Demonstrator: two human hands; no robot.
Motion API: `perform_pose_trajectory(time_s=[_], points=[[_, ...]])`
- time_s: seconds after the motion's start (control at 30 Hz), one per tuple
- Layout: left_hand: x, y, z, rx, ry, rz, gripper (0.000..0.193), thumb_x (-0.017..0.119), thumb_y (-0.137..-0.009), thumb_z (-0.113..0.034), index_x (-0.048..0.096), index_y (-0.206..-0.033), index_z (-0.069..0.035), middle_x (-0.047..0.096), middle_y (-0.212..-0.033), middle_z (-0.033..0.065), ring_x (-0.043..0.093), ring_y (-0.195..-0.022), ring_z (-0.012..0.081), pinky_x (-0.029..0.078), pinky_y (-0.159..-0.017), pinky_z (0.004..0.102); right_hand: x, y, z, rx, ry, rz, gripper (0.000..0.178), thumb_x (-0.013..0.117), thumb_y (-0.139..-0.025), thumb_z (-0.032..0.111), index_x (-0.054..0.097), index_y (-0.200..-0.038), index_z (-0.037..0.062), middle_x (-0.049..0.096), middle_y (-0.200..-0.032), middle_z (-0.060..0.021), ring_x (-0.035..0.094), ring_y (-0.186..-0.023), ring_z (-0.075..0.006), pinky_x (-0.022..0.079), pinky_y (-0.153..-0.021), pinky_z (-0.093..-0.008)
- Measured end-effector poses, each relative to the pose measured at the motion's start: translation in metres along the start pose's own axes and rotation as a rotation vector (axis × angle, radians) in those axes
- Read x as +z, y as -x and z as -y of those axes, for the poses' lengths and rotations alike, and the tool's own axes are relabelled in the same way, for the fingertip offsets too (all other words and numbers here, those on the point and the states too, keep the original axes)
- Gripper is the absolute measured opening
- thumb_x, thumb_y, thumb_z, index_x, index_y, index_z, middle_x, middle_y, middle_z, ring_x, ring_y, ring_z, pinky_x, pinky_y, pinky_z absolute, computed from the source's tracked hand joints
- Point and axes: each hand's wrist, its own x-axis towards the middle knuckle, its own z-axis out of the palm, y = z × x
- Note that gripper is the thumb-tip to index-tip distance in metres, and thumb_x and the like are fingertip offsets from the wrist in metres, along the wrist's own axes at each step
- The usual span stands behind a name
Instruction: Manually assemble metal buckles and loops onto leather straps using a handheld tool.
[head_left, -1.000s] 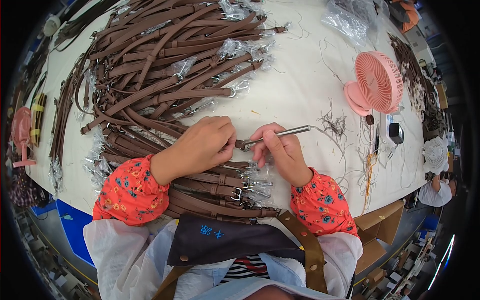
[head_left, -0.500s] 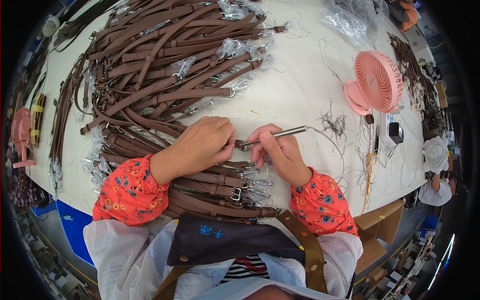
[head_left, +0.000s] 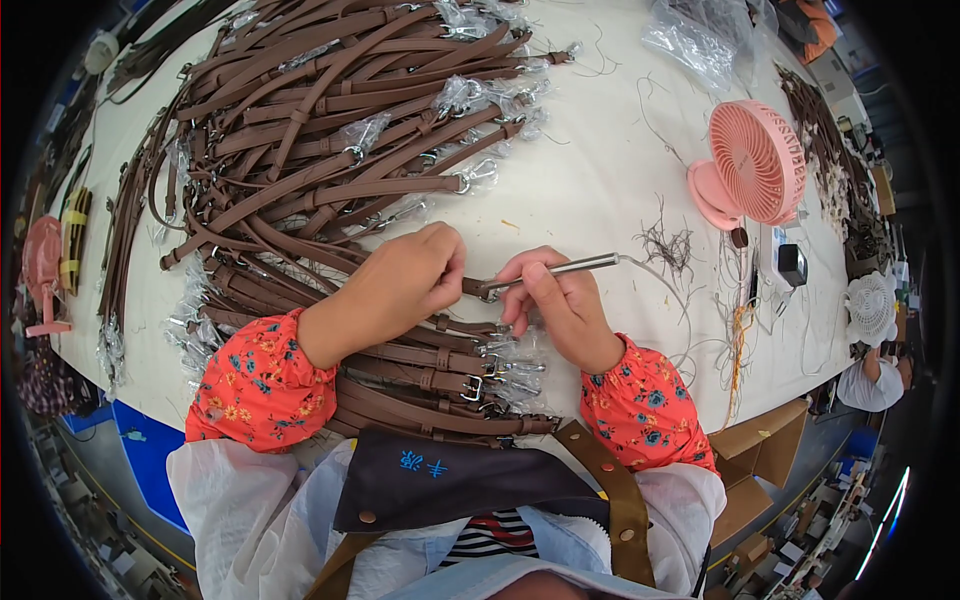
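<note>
My left hand point(head_left: 405, 282) is closed on a brown strap point(head_left: 474, 287), whose end sticks out to the right past the fingers. A slim metal pen-shaped tool point(head_left: 580, 265) with a thin cord trailing from its back end is gripped in my right hand point(head_left: 558, 308). Its tip points left, at the strap's end, where a bit of metal shows; whether they touch I cannot tell. My right fingers are bent close beside that end. Under and below my hands lie several more brown straps point(head_left: 420, 378) with metal buckles point(head_left: 473, 387), some wrapped in clear plastic.
A large heap of brown straps point(head_left: 300, 115) covers the table's point(head_left: 590, 150) far left. To the right stand a pink fan point(head_left: 755, 165) and a small black-and-white device point(head_left: 791, 265), near a tangle of dark threads point(head_left: 668, 246). An open cardboard box point(head_left: 765, 450) sits below the right edge.
My left hand has shifted slightly left and up, and more of the strap's end shows between my hands. The metal tool has moved slightly right.
</note>
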Motion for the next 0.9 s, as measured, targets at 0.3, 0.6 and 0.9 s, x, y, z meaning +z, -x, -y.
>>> perform_pose_trajectory(time_s=[0.3,0.6,0.9], points=[[-0.023,0.003,-0.002,0.064,0.156,0.516,0.01,0.067,-0.085,-0.012,0.068,-0.087,-0.002,0.065,-0.076,0.0134,0.061,-0.068,0.0326,0.048,-0.062,0.0369,0.003,-0.001,-0.005,-0.174,0.077,-0.073,0.019,0.051,-0.101,0.019,0.054,-0.107,0.0017,0.065,-0.083,-0.0067,0.065,-0.072,-0.0107,0.05,-0.065,-0.0233],[-0.026,-0.009,0.01,0.307,-0.504,-0.307,0.025,0.07,-0.079,-0.012,0.066,-0.103,-0.006,0.064,-0.098,0.0088,0.059,-0.095,0.0293,0.046,-0.082,0.0399,0.003,0.004,0.004,-0.073,0.119,0.076,0.014,0.051,-0.101,0.017,0.052,-0.106,0.0044,0.066,-0.084,-0.0066,0.069,-0.067,-0.0131,0.051,-0.06,-0.0243],[-0.022,-0.004,0.015,0.311,-0.631,-0.357,0.024,0.071,-0.076,-0.006,0.064,-0.099,-0.003,0.063,-0.094,0.0072,0.058,-0.088,0.0271,0.048,-0.076,0.038,0.002,0.001,0.001,-0.446,0.405,-0.147,0.017,0.052,-0.1,0.017,0.058,-0.106,0.0028,0.068,-0.088,-0.0092,0.067,-0.078,-0.0172,0.052,-0.069,-0.0274]])
